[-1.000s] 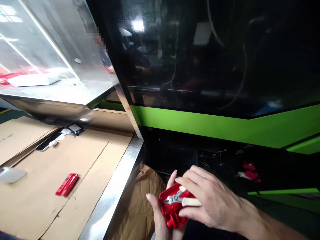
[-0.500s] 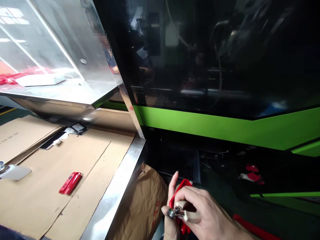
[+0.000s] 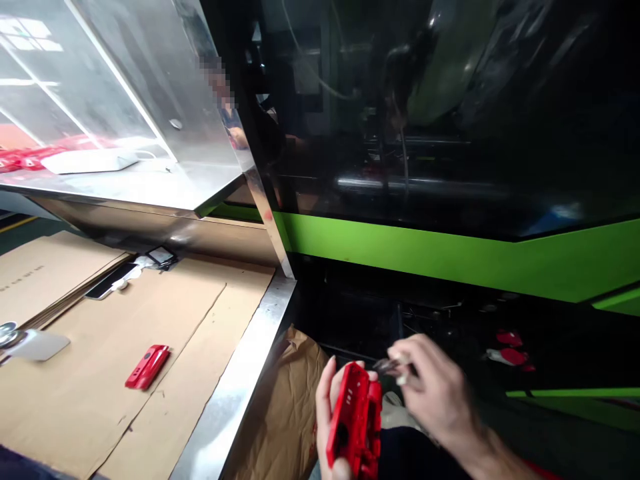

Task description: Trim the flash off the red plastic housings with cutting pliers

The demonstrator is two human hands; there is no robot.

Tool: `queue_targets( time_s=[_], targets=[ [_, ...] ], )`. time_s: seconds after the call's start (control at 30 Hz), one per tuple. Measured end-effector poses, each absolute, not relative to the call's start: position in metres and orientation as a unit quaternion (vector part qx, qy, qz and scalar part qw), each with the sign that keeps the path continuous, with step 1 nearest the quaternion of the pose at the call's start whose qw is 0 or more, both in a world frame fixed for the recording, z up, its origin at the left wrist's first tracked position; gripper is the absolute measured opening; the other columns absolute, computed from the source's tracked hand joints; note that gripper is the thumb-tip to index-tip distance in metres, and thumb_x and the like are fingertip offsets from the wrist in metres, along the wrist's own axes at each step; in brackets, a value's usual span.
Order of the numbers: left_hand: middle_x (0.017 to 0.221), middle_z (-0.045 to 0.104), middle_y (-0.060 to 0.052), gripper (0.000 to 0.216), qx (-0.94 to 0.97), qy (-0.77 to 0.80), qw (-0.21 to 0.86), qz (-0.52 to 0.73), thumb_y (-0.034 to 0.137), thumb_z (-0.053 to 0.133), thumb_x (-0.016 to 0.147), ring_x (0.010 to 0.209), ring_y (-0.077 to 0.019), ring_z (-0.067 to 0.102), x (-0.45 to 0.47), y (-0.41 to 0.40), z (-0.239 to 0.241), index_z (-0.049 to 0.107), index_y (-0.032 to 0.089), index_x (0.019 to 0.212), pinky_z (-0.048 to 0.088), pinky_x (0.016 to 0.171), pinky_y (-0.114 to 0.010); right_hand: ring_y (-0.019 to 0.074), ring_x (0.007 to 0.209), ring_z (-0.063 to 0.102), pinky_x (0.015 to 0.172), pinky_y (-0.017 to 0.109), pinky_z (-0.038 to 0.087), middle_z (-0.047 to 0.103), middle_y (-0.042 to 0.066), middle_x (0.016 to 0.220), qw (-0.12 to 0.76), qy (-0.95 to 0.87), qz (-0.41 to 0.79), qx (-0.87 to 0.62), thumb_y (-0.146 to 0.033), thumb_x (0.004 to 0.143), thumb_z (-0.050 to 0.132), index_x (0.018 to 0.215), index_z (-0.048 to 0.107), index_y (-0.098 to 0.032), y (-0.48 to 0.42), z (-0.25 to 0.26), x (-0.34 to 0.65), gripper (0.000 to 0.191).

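Observation:
A red moulded plastic housing (image 3: 354, 420), with small slots and a dark oval opening, lies tilted in my left hand (image 3: 325, 407); the fingers wrap round its left side and back, the thumb near its lower end. To its upper right, my right hand (image 3: 434, 387) grips a pair of pliers (image 3: 400, 369) with pale handles. The metal jaws point left toward the housing's top edge; whether they touch it I cannot tell. On the cardboard-covered table (image 3: 175, 333) to the left lies a similar red plastic part (image 3: 148, 367).
A brown paper bag (image 3: 280, 407) stands below the table's metal edge (image 3: 235, 373). Ahead rises a black and green machine (image 3: 400, 243). A phone (image 3: 113, 279) lies on the cardboard, and red pieces (image 3: 511, 357) lie low on the right.
My right hand with the pliers has moved right, away from over the red housing. The housing has turned in my left hand, showing more of its slotted face. The view has shifted slightly.

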State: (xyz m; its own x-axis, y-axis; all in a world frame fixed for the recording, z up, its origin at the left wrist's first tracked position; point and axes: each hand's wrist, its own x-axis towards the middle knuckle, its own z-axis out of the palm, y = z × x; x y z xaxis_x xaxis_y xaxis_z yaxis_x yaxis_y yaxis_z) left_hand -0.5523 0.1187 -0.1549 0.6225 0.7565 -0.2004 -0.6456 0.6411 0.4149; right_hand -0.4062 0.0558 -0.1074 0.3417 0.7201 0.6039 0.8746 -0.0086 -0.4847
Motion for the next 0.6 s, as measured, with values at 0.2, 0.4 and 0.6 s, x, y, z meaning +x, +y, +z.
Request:
queue_targets(
  time_s=[0.2, 0.4, 0.6],
  targets=[
    [0.122, 0.069, -0.02, 0.101, 0.03, 0.049, 0.918, 0.393, 0.093, 0.014, 0.078, 0.106, -0.0325, 0.068, -0.567, 0.137, -0.128, 0.052, 0.026, 0.145, 0.05, 0.101, -0.055, 0.0312, 0.102, 0.067, 0.086, 0.045, 0.052, 0.069, 0.011, 0.121, 0.283, -0.356, -0.113, -0.883, -0.041, 0.086, 0.052, 0.099, 0.062, -0.024, 0.01, -0.13, -0.298, 0.024],
    [0.125, 0.066, -0.023, 0.113, -0.029, -0.061, 0.937, 0.344, 0.094, 0.001, 0.07, 0.109, -0.0336, 0.068, -0.576, 0.152, -0.121, 0.043, 0.025, 0.149, 0.057, 0.091, -0.054, 0.0366, 0.086, 0.072, 0.066, 0.048, 0.056, 0.076, 0.009, 0.098, 0.261, -0.302, -0.002, -0.917, -0.059, 0.078, 0.053, 0.099, 0.065, -0.028, 0.009, -0.175, -0.277, 0.04],
    [0.117, 0.069, -0.022, 0.105, -0.067, -0.036, 0.936, 0.345, 0.093, 0.007, 0.076, 0.1, -0.0326, 0.072, -0.587, 0.163, -0.114, 0.047, 0.026, 0.147, 0.061, 0.083, -0.056, 0.0321, 0.083, 0.073, 0.069, 0.043, 0.059, 0.076, 0.006, 0.091, 0.247, -0.354, 0.093, -0.897, -0.064, 0.078, 0.059, 0.097, 0.064, -0.028, 0.023, -0.196, -0.298, 0.041]
  ],
)
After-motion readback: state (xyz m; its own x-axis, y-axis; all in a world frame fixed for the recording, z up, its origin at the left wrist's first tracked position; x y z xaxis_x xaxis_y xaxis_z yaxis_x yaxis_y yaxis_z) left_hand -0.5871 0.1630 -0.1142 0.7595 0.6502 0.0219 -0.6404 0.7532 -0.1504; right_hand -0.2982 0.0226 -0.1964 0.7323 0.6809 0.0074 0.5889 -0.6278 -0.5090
